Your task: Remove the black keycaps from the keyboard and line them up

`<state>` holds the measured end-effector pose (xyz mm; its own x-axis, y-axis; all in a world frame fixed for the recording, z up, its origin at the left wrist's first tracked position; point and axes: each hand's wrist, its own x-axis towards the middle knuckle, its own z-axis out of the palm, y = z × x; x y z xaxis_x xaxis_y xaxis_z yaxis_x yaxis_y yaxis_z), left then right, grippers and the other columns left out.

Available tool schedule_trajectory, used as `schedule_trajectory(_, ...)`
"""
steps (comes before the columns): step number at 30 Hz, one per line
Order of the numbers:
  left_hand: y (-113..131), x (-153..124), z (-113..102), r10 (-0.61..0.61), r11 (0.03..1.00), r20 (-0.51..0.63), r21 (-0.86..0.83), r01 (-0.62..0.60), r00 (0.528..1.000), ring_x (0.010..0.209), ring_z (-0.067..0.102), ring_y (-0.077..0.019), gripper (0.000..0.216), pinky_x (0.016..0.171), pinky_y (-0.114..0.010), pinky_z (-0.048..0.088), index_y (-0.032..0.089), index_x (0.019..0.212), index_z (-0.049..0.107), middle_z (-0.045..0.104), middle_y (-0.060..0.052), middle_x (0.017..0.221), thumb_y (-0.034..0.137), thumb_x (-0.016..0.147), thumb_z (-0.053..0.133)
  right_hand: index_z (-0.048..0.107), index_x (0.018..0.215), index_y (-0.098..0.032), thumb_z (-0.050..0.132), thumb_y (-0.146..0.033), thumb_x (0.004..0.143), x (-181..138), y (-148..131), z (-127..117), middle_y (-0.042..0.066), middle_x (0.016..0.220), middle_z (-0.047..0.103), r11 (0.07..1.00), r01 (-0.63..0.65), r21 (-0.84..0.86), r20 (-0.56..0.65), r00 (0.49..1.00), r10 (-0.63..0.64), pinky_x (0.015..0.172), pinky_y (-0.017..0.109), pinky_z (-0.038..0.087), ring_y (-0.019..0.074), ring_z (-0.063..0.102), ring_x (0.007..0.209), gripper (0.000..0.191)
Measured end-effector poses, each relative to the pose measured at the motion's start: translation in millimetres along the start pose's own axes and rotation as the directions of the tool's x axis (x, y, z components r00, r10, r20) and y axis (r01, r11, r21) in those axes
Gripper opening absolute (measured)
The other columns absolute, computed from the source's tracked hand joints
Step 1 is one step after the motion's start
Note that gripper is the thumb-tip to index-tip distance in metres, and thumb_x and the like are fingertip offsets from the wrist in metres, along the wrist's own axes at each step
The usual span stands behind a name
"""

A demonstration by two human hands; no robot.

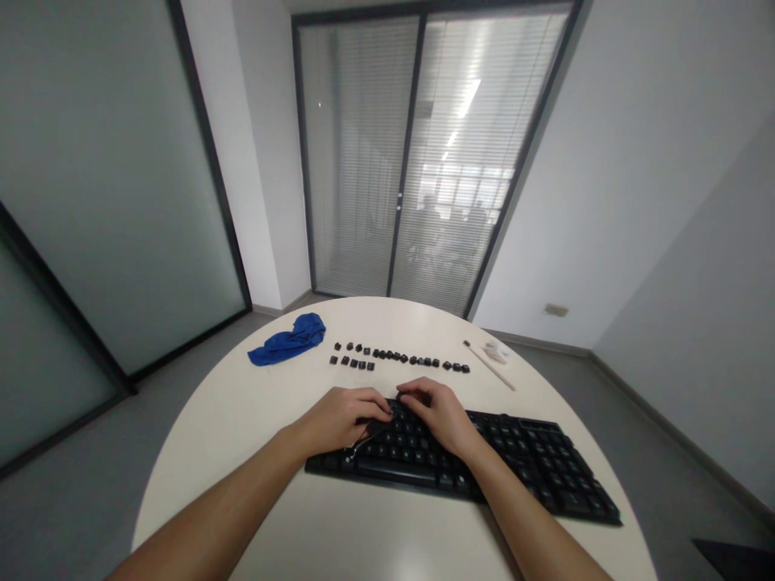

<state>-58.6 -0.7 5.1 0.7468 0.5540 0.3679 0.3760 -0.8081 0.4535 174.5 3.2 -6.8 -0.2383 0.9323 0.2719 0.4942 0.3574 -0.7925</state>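
A black keyboard (533, 460) lies across the near side of a round white table (242, 420). Both of my hands rest on its upper left part, close together. My left hand (339, 418) is closed, and a thin metal wire tool (362, 442) sticks out from under its palm over the keys. My right hand (439, 415) has its fingers curled, the tips pinched down at the keyboard's top row near my left fingertips. What they pinch is hidden. Behind the keyboard, several loose black keycaps (400, 357) lie in rows.
A crumpled blue cloth (289, 340) lies at the table's far left. A thin stick (490, 367) and some small white scraps (496, 351) lie at the far right. Beyond the table are glass doors with blinds (417, 161).
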Motion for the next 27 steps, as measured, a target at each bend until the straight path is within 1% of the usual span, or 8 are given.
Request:
schedule_trajectory(5, -3, 1, 0, -0.006, 0.999, -0.021, -0.041, 0.005, 1.000, 0.100, 0.065, -0.0159, 0.042, 0.091, -0.027, 0.049, 0.023, 0.103, 0.072, 0.070, 0.000, 0.112, -0.001, 0.073, 0.056, 0.073, 0.099, -0.020, 0.062, -0.027, 0.083, 7, 3, 0, 0.005, 0.095, 0.074, 0.998, -0.041, -0.050, 0.006, 0.999, 0.041, 0.083, 0.032, 0.050, 0.0196, 0.067, 0.087, 0.021)
schedule_trajectory(8, -7, -1, 1, -0.002, 0.998, -0.034, -0.065, 0.000, 0.999, 0.099, 0.065, -0.0156, 0.045, 0.091, -0.028, 0.049, 0.024, 0.102, 0.072, 0.070, 0.000, 0.111, -0.003, 0.070, 0.054, 0.073, 0.100, -0.019, 0.061, -0.024, 0.082, 16, 4, 2, 0.006, 0.098, 0.074, 0.988, -0.082, -0.132, 0.024, 0.996, 0.085, 0.085, 0.031, 0.050, 0.0199, 0.068, 0.089, 0.022)
schedule_trajectory(11, -10, -2, 2, -0.002, 0.997, -0.038, -0.075, -0.001, 0.999, 0.099, 0.065, -0.0155, 0.048, 0.091, -0.028, 0.048, 0.024, 0.102, 0.072, 0.070, 0.000, 0.110, -0.004, 0.067, 0.053, 0.075, 0.096, -0.018, 0.062, -0.021, 0.080, 26, 7, 5, 0.006, 0.095, 0.076, 0.974, -0.098, -0.202, 0.050, 0.993, 0.111, 0.085, 0.031, 0.050, 0.0206, 0.068, 0.089, 0.021)
schedule_trajectory(17, -11, -3, 2, -0.007, 0.997, -0.026, -0.077, 0.005, 1.000, 0.098, 0.065, -0.0166, 0.049, 0.090, -0.030, 0.049, 0.024, 0.101, 0.073, 0.071, 0.000, 0.109, -0.004, 0.066, 0.052, 0.076, 0.090, -0.018, 0.064, -0.020, 0.076, 51, 9, 15, 0.006, 0.088, 0.076, 0.957, -0.087, -0.276, 0.053, 0.993, 0.106, 0.080, 0.031, 0.051, 0.0219, 0.069, 0.083, 0.019)
schedule_trajectory(23, -12, -2, 1, -0.005, 0.997, -0.025, -0.082, 0.002, 1.000, 0.096, 0.065, -0.0172, 0.047, 0.089, -0.030, 0.049, 0.024, 0.100, 0.073, 0.071, 0.000, 0.108, -0.002, 0.067, 0.054, 0.076, 0.089, -0.020, 0.063, -0.021, 0.078, 73, 7, 34, 0.005, 0.089, 0.076, 0.942, -0.086, -0.326, 0.021, 0.995, 0.098, 0.079, 0.029, 0.050, 0.0213, 0.069, 0.085, 0.017)
schedule_trajectory(27, -12, -3, 1, -0.011, 0.997, -0.021, -0.081, 0.009, 1.000, 0.096, 0.066, -0.0176, 0.049, 0.089, -0.029, 0.049, 0.024, 0.100, 0.074, 0.071, 0.000, 0.107, -0.004, 0.066, 0.053, 0.075, 0.093, -0.020, 0.061, -0.022, 0.082, 78, 6, 45, 0.005, 0.093, 0.076, 0.939, -0.070, -0.336, -0.009, 0.997, 0.072, 0.081, 0.028, 0.049, 0.0199, 0.068, 0.086, 0.018)
